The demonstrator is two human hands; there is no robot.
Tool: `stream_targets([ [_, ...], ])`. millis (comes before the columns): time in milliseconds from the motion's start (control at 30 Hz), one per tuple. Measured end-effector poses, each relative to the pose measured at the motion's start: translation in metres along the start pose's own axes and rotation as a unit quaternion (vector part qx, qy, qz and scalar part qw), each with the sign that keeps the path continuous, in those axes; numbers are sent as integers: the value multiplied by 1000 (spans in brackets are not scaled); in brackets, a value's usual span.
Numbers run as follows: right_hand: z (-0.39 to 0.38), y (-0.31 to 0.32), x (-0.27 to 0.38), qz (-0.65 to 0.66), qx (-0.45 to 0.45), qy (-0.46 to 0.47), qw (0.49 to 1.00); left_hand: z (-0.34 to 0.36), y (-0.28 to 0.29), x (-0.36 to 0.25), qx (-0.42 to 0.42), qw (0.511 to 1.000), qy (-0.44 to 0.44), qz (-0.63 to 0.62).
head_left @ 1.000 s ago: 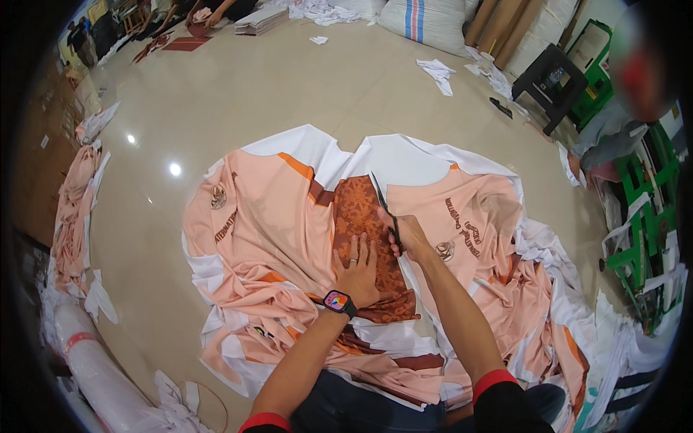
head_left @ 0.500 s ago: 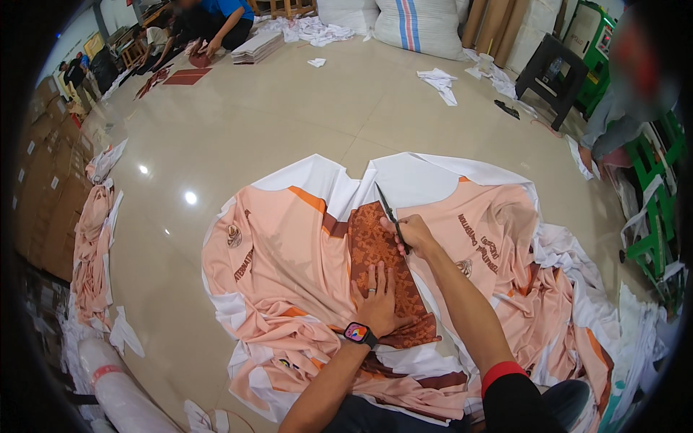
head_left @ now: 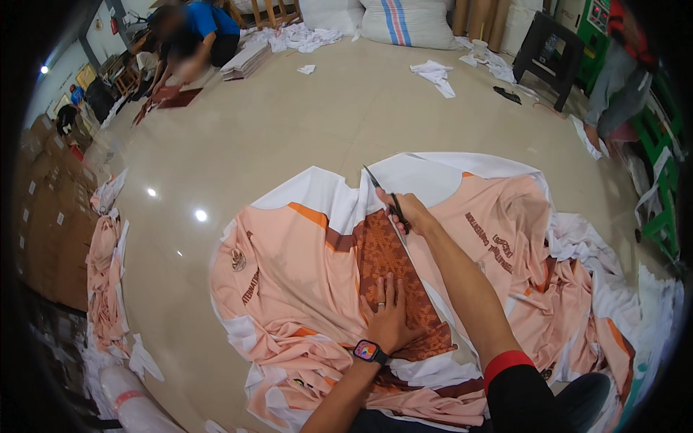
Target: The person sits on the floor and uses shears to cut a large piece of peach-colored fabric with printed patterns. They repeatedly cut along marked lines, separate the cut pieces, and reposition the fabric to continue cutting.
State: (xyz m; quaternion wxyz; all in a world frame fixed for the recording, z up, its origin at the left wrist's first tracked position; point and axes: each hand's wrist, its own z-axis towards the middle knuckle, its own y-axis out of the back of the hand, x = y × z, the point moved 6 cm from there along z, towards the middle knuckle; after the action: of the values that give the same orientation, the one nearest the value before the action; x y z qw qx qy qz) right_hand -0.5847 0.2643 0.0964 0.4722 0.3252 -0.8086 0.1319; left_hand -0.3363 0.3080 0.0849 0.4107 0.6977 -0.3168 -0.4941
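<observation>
My right hand [head_left: 410, 214] is closed round the handles of dark scissors [head_left: 371, 178]. Their blades point away from me, at the white cloth between the two printed halves. Under my left hand [head_left: 390, 317], which lies flat with fingers spread, is a brown patterned strip [head_left: 386, 252] of the fabric. Peach printed fabric [head_left: 289, 249] with white margins and orange and brown bands spreads to the left. More peach fabric [head_left: 498, 231] lies to the right, with a cut edge running alongside the brown strip. Nearer me the cloth is bunched in folds.
Crumpled peach cloth [head_left: 105, 252] lies along the left, beside stacked cartons [head_left: 54, 224] and a plastic-wrapped roll [head_left: 137, 404]. A black stool [head_left: 552, 61] and white scraps [head_left: 433, 76] are far right. One person in blue [head_left: 206, 25] works far left; another person [head_left: 613, 79] is at right.
My right hand and the scissors have moved farther from me along the cloth, up to the white part. My left hand stays flat on the brown strip. The view has shifted slightly.
</observation>
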Motion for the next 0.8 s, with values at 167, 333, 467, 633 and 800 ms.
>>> stream_targets([
  [167, 15, -5, 18, -11, -6, -5, 1000, 1, 2, -4, 2, 1000, -4, 30],
  [333, 19, -12, 14, -16, -1, 20, 1000, 1, 1, -5, 0, 999, -6, 41],
  [467, 6, -7, 9, 1, -7, -2, 1000, -8, -3, 0, 8, 998, -40, 50],
  [633, -37, -13, -3, -123, 47, 36, 991, -63, 20, 26, 91, 990, -93, 61],
  [800, -143, -5, -45, -164, 164, 45, 972, -176, 74, 113, 251, 932, -73, 251],
])
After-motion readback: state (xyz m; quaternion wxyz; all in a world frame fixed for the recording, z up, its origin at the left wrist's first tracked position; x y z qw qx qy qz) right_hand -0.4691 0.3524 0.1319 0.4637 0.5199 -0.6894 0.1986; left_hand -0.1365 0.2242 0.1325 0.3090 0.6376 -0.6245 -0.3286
